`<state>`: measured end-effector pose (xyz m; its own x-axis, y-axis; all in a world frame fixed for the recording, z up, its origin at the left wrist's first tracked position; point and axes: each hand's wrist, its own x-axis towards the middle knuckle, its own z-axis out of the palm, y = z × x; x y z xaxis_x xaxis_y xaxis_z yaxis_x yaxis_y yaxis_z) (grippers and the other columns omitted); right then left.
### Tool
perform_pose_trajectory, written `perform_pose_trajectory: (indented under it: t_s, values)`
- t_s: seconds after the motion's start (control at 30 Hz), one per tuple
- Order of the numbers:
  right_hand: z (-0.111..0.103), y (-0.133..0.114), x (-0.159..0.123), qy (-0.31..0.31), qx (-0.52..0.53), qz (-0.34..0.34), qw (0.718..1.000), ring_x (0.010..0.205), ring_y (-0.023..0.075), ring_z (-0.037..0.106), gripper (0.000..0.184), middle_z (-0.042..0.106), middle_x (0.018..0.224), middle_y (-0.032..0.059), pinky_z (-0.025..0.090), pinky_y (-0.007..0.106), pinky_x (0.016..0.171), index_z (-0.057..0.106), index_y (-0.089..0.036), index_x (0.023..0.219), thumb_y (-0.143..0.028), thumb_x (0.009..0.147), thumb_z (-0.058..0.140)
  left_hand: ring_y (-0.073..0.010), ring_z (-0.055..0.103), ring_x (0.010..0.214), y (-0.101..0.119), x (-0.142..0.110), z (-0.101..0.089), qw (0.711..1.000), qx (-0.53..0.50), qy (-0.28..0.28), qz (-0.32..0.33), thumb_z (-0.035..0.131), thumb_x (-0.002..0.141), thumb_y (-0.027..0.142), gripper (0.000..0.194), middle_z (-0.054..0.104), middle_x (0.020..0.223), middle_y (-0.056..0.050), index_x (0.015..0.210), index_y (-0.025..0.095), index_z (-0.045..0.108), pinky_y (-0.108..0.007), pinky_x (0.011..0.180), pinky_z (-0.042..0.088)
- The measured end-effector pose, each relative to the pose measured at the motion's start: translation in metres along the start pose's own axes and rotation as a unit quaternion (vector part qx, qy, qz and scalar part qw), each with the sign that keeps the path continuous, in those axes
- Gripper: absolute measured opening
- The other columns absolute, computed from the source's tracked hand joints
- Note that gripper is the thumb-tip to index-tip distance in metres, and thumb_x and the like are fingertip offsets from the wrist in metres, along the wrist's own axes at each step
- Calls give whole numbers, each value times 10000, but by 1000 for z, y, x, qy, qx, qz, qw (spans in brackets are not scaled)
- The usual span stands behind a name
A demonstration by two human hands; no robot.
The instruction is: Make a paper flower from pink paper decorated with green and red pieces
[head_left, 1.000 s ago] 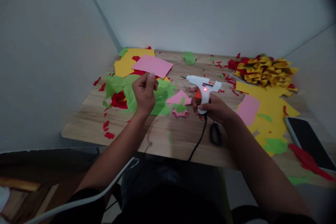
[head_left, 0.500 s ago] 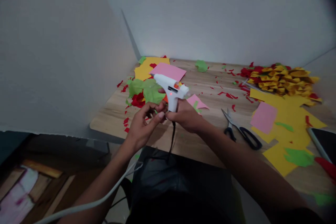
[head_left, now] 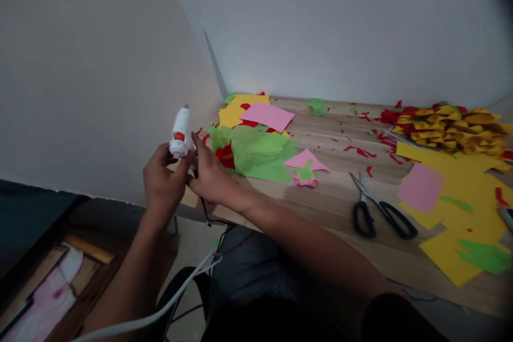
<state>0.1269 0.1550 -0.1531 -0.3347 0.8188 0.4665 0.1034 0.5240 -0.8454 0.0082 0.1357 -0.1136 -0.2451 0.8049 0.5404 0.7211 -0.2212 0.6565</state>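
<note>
A white hot glue gun (head_left: 181, 136) with an orange part at its rear stands nozzle up over the table's left end. My left hand (head_left: 163, 179) is closed on its left and lower side, with the thumb near the back of the gun. From the right, my right hand (head_left: 212, 173) is closed at the handle, which the hands mostly hide. A black cord (head_left: 206, 214) hangs below them. Green crepe paper (head_left: 262, 152) and a red piece (head_left: 225, 156) lie just right of the hands.
Black-handled scissors (head_left: 380, 208) lie half open on the wooden table (head_left: 320, 208). Pink sheet (head_left: 267, 116), yellow paper (head_left: 473, 197) and red scraps are spread about. A bundle of gathered yellow paper (head_left: 457, 131) sits at the right. A white cable (head_left: 160, 312) crosses low in front.
Both hands have moved left with the glue gun, which has turned to point away and up. My left hand now closes on it too. The view has shifted slightly, and more green paper shows.
</note>
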Motion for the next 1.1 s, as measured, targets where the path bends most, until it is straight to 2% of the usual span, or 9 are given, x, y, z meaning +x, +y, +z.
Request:
perform_pose_trajectory:
  t_s: [0.1, 0.17, 0.27, 0.4, 0.57, 0.8, 0.9, 1.0, 1.1]
  values:
    - [-12, 0, -6, -32, -45, 32, 998, 1284, 262, 528, 699, 568, 1357, 168, 404, 462, 1144, 345, -158, 1526, -151, 870, 584, -193, 640, 724, -21, 14, -16, 994, 66, 85, 1, 659, 812, 522, 322, 680, 832, -10, 925, 222, 625, -320, 673, 470]
    - [-26, 1, -12, -72, -53, 55, 994, 1160, 208, 596, 520, 634, 1232, 122, 472, 384, 1065, 498, -148, 1404, -119, 886, 546, -193, 643, 748, -37, 24, -22, 991, 91, 94, -10, 614, 834, 510, 337, 680, 868, -27, 976, 204, 619, -320, 682, 456]
    - [-48, 6, -22, -134, -100, 70, 983, 1025, 171, 638, 354, 673, 1124, 81, 506, 308, 975, 623, -158, 1240, -109, 906, 517, -197, 630, 731, -64, 32, -18, 987, 141, 1, -74, 525, 861, 506, 354, 651, 798, -28, 932, 175, 629, -312, 654, 415]
    - [-79, 24, -26, -118, -328, 84, 933, 1163, 264, 576, 359, 629, 1222, 151, 467, 406, 1045, 635, -153, 1270, -153, 926, 531, -186, 607, 690, -100, 24, 4, 968, 174, -126, -133, 534, 820, 482, 346, 622, 746, -13, 930, 169, 632, -282, 631, 403]
    - [-109, 54, -10, -95, -508, 165, 840, 1229, 351, 544, 484, 584, 1306, 260, 505, 467, 966, 505, -48, 1430, -99, 953, 437, -192, 583, 684, -128, 10, 25, 968, 138, -152, -142, 503, 803, 539, 443, 628, 762, -26, 1003, 171, 646, -272, 605, 408]
    - [-125, 69, 11, -143, -499, 169, 838, 1076, 286, 670, 352, 709, 1125, 218, 537, 358, 872, 703, -69, 1118, -42, 950, 395, -205, 621, 732, -128, 4, 27, 971, 84, -153, -161, 556, 768, 607, 503, 669, 835, -30, 1039, 190, 631, -279, 619, 462]
    - [-143, 70, 30, -89, -488, 168, 852, 1050, 279, 676, 337, 716, 1141, 183, 534, 361, 853, 694, -125, 1147, -100, 959, 415, -225, 651, 845, -130, 3, 27, 973, 50, -151, -169, 652, 717, 597, 566, 683, 998, -61, 1106, 191, 588, -293, 668, 509]
    - [-179, 71, 57, 73, -411, 170, 893, 998, 264, 674, 287, 735, 1110, 119, 525, 372, 856, 698, -185, 1124, -205, 953, 468, -252, 656, 946, -133, 1, 29, 972, 21, -144, -183, 724, 678, 576, 700, 660, 1109, -91, 1233, 200, 522, -320, 706, 545]
    - [-226, 74, 80, 202, -349, 165, 900, 926, 239, 669, 252, 737, 1027, 106, 516, 363, 855, 704, -161, 1063, -218, 905, 516, -264, 655, 998, -126, 0, 27, 978, 14, -115, -174, 770, 654, 519, 790, 627, 1212, -115, 1322, 227, 468, -355, 748, 570]
